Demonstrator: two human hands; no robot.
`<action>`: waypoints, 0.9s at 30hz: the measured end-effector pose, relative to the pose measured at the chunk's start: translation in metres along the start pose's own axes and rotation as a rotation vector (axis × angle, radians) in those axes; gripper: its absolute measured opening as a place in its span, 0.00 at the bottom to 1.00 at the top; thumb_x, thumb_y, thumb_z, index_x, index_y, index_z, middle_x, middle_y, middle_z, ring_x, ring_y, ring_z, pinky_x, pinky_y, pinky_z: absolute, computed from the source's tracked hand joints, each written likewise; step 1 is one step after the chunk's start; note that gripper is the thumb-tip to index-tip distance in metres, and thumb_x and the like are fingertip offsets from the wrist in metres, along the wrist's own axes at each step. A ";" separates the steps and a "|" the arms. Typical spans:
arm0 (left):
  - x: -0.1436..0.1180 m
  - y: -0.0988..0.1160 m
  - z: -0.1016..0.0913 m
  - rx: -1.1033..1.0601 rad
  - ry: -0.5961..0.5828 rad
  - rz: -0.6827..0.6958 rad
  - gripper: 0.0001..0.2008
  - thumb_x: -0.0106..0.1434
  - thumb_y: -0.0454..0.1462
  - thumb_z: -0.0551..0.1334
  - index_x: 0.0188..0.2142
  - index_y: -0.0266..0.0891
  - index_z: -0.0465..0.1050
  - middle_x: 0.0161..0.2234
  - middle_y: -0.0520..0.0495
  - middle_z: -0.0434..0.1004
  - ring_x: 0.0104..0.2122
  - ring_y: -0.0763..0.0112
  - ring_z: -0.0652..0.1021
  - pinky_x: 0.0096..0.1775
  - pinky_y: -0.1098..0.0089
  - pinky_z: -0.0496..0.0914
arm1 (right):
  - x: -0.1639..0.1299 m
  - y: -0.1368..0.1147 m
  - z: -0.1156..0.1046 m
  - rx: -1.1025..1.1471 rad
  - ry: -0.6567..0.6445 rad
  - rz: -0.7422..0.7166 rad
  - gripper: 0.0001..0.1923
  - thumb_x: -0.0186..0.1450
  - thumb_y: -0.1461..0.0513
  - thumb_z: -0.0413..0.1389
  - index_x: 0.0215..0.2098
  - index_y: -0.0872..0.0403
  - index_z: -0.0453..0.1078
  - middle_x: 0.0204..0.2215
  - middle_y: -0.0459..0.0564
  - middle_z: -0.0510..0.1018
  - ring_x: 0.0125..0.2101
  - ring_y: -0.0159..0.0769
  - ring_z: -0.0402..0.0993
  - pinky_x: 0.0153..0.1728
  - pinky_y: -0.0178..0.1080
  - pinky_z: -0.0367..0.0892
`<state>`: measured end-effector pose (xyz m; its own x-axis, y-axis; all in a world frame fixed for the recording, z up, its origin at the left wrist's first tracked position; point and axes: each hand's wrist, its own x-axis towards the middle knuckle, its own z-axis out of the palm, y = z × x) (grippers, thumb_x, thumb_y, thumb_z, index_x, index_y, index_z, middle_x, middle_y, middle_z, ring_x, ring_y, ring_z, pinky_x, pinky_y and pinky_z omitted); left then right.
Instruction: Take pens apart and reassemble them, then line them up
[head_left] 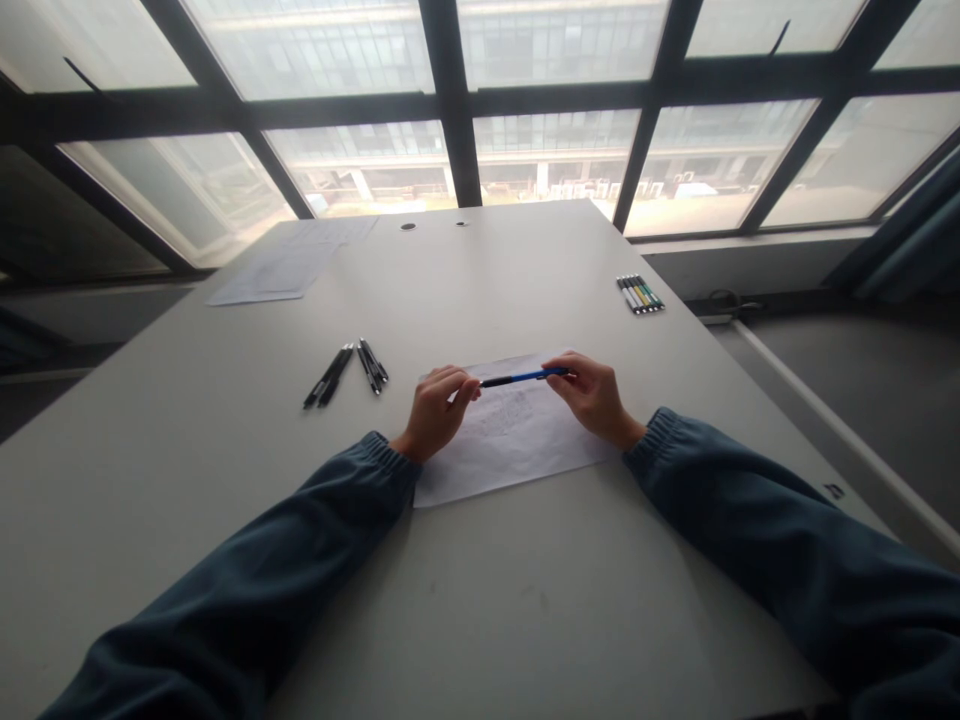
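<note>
A blue pen [527, 377] with a black grip is held level between both hands, above a white sheet of paper [517, 470] that carries faint marks. My left hand [439, 408] pinches the pen's dark tip end. At its blue end, the thumb and fingers of my right hand [592, 395] are closed on it. Left of the paper lie several black pens in two small groups: one group of longer pens [328, 377] and, beside it, a second group [373, 366].
On the white table [465, 290], a row of several pens with coloured barrels [640, 294] lies near the right edge. More paper sheets [281, 262] rest at the far left corner. Behind the table stand large windows with dark frames [454, 100].
</note>
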<state>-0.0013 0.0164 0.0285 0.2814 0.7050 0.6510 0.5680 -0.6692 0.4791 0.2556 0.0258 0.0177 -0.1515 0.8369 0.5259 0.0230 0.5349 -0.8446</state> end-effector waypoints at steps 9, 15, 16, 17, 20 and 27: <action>-0.002 -0.006 0.001 -0.070 -0.013 -0.029 0.23 0.73 0.49 0.49 0.37 0.39 0.76 0.35 0.44 0.79 0.37 0.65 0.77 0.42 0.63 0.70 | 0.000 0.003 0.000 -0.032 0.020 -0.004 0.11 0.64 0.55 0.62 0.40 0.53 0.77 0.37 0.52 0.78 0.37 0.37 0.75 0.34 0.38 0.74; 0.001 -0.001 0.001 0.029 0.076 0.017 0.15 0.65 0.47 0.64 0.45 0.41 0.72 0.43 0.43 0.77 0.43 0.63 0.76 0.42 0.63 0.73 | 0.001 0.003 -0.001 -0.071 0.050 -0.002 0.10 0.65 0.55 0.61 0.40 0.52 0.77 0.37 0.52 0.78 0.37 0.38 0.76 0.35 0.39 0.75; 0.001 -0.001 0.001 0.041 0.081 0.034 0.14 0.65 0.46 0.65 0.45 0.41 0.72 0.43 0.43 0.77 0.44 0.62 0.76 0.43 0.62 0.73 | 0.001 0.002 -0.001 -0.071 0.050 -0.003 0.10 0.65 0.55 0.61 0.40 0.53 0.77 0.37 0.52 0.78 0.37 0.37 0.76 0.35 0.39 0.75; 0.001 0.000 0.001 0.047 0.086 0.050 0.13 0.65 0.45 0.65 0.44 0.41 0.72 0.43 0.42 0.76 0.44 0.62 0.75 0.43 0.61 0.73 | 0.001 0.002 -0.001 -0.070 0.048 -0.004 0.10 0.65 0.56 0.61 0.40 0.53 0.77 0.37 0.52 0.78 0.37 0.37 0.76 0.35 0.38 0.74; 0.000 -0.001 0.001 0.043 0.098 0.083 0.09 0.66 0.42 0.64 0.43 0.41 0.72 0.42 0.43 0.76 0.43 0.63 0.75 0.44 0.61 0.73 | 0.001 0.002 -0.001 -0.062 0.042 -0.008 0.09 0.65 0.57 0.61 0.40 0.53 0.77 0.37 0.51 0.78 0.37 0.37 0.76 0.35 0.38 0.74; 0.000 0.001 0.001 0.033 0.081 0.080 0.06 0.68 0.40 0.62 0.41 0.41 0.73 0.38 0.45 0.76 0.40 0.65 0.75 0.43 0.62 0.73 | 0.000 0.003 -0.001 -0.050 0.027 -0.009 0.09 0.65 0.57 0.61 0.41 0.53 0.77 0.37 0.51 0.78 0.37 0.37 0.76 0.35 0.38 0.74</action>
<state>-0.0004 0.0163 0.0284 0.2638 0.6277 0.7324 0.5720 -0.7132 0.4052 0.2566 0.0277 0.0153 -0.1256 0.8344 0.5367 0.0710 0.5472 -0.8340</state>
